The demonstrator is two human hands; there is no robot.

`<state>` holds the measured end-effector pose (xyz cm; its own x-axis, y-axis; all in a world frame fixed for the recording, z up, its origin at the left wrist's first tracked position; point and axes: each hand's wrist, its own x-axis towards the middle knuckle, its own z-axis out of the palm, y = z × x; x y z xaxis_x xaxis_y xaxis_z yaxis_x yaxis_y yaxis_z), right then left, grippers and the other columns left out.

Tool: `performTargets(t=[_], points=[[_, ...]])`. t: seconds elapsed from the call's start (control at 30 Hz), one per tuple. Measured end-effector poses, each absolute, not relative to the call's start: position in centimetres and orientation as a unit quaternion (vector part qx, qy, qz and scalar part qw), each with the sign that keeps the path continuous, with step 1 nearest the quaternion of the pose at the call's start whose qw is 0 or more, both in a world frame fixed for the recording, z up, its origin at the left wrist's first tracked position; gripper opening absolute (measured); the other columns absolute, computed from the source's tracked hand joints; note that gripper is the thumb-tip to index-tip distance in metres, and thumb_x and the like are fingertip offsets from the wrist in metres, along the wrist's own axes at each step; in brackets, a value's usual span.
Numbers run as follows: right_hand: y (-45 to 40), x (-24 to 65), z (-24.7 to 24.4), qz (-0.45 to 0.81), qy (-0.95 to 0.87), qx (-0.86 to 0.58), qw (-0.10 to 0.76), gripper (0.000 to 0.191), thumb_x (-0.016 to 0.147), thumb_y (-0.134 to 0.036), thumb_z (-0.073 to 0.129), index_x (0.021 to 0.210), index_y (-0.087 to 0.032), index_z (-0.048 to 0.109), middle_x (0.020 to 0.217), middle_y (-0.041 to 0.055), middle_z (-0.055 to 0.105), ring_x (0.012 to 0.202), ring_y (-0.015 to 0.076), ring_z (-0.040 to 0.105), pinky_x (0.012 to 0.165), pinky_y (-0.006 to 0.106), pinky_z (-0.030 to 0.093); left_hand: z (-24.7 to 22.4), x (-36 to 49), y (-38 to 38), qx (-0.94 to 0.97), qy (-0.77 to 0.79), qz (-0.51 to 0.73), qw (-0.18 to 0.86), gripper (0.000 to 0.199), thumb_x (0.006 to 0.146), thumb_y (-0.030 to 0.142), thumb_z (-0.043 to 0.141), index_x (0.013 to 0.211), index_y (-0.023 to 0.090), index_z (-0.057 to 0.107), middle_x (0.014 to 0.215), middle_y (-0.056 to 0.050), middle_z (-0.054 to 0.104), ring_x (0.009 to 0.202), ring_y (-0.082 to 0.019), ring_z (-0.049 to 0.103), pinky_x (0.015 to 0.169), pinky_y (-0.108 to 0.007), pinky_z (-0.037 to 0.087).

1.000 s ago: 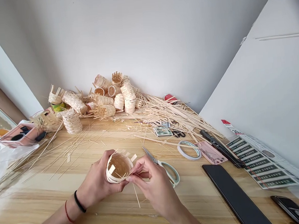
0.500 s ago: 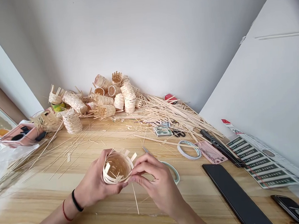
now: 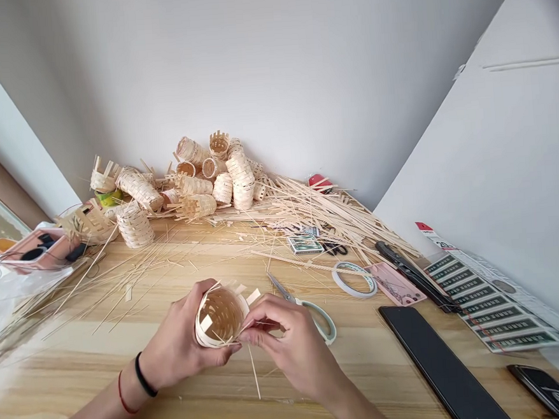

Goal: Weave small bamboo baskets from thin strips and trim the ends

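Note:
A small woven basket [image 3: 222, 312] of pale wood strips is tilted so that its open mouth faces me. Several strip ends stick up around its rim. My left hand [image 3: 185, 334] wraps round its left side, the thumb along the lower edge. At the right rim, my right hand [image 3: 281, 334] pinches a thin strip between thumb and fingers; the fingertips partly hide it. A narrow strip end [image 3: 254, 371] hangs below the basket. Just beyond my right hand, scissors [image 3: 310, 303] lie on the table, their blades pointing away to the left.
Woven baskets [image 3: 194, 183] are heaped at the back wall, with loose wood strips [image 3: 327, 206] beside them. On the right lie a tape roll [image 3: 354, 279], a pink card [image 3: 394, 284], a black cutter [image 3: 413, 277], a phone [image 3: 438, 364] and a blade pack [image 3: 487, 303]. A pink box [image 3: 43, 251] stands left.
The basket has turned slightly between my hands and shifted a little right. My right hand has moved slightly down and left along the rim, uncovering more of the scissors.

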<state>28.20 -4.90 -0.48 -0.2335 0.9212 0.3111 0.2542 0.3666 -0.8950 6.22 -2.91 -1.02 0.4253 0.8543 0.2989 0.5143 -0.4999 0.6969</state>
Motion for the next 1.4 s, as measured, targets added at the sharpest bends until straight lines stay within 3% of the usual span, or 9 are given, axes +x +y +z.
performTargets(t=[0.17,0.43,0.57,0.73,1.07,1.4], points=[[-5.0,28.1,-0.6,0.360,-0.690,-0.437,0.451,0.010,0.087,-0.012,0.077,0.083,-0.020,0.073,0.083,0.0011,0.071,0.073,0.0155,0.067,0.066,0.025,0.053,-1.4,6.6,-3.1,0.802,0.465,0.332,0.176,0.069,0.077,0.042,0.084,0.129,0.029,0.040,0.110,-0.006,0.076,0.090,-0.027,0.078,0.075,-0.040,0.061],[-5.0,27.9,-1.0,0.337,-0.687,-0.459,0.451,0.012,0.087,-0.012,0.076,0.080,-0.021,0.071,0.078,0.0004,0.072,0.071,0.0161,0.067,0.065,0.026,0.052,-2.0,6.9,-2.9,0.788,0.488,0.333,0.171,0.072,0.076,0.046,0.084,0.129,0.028,0.038,0.106,-0.005,0.076,0.087,-0.028,0.079,0.072,-0.038,0.061],[-5.1,27.8,-1.1,0.346,-0.676,-0.462,0.459,0.012,0.088,-0.018,0.076,0.078,-0.021,0.069,0.078,0.0015,0.073,0.071,0.0179,0.069,0.065,0.027,0.055,-1.9,6.6,-2.8,0.790,0.481,0.331,0.187,0.075,0.077,0.051,0.084,0.131,0.028,0.037,0.112,-0.008,0.074,0.091,-0.029,0.078,0.075,-0.041,0.061],[-5.5,27.5,-1.2,0.342,-0.670,-0.469,0.462,0.010,0.089,-0.020,0.072,0.080,-0.021,0.069,0.081,0.0037,0.074,0.074,0.0190,0.071,0.069,0.029,0.057,-2.1,6.2,-2.6,0.804,0.436,0.334,0.229,0.085,0.073,0.058,0.089,0.134,0.028,0.038,0.130,-0.013,0.067,0.111,-0.033,0.075,0.087,-0.044,0.061],[-5.6,27.5,-0.9,0.374,-0.653,-0.478,0.453,0.014,0.088,-0.027,0.073,0.077,-0.019,0.068,0.079,0.0047,0.075,0.070,0.0186,0.071,0.066,0.029,0.058,-1.9,6.8,-2.7,0.775,0.490,0.316,0.243,0.077,0.075,0.050,0.085,0.132,0.028,0.037,0.116,-0.010,0.075,0.096,-0.031,0.078,0.080,-0.044,0.060],[-5.5,27.6,-0.8,0.418,-0.635,-0.464,0.454,0.017,0.086,-0.030,0.077,0.076,-0.020,0.068,0.077,0.0043,0.074,0.071,0.0191,0.071,0.065,0.029,0.059,-1.6,6.7,-2.8,0.758,0.464,0.330,0.320,0.080,0.077,0.044,0.085,0.136,0.026,0.035,0.126,-0.013,0.073,0.114,-0.033,0.074,0.085,-0.042,0.062]])
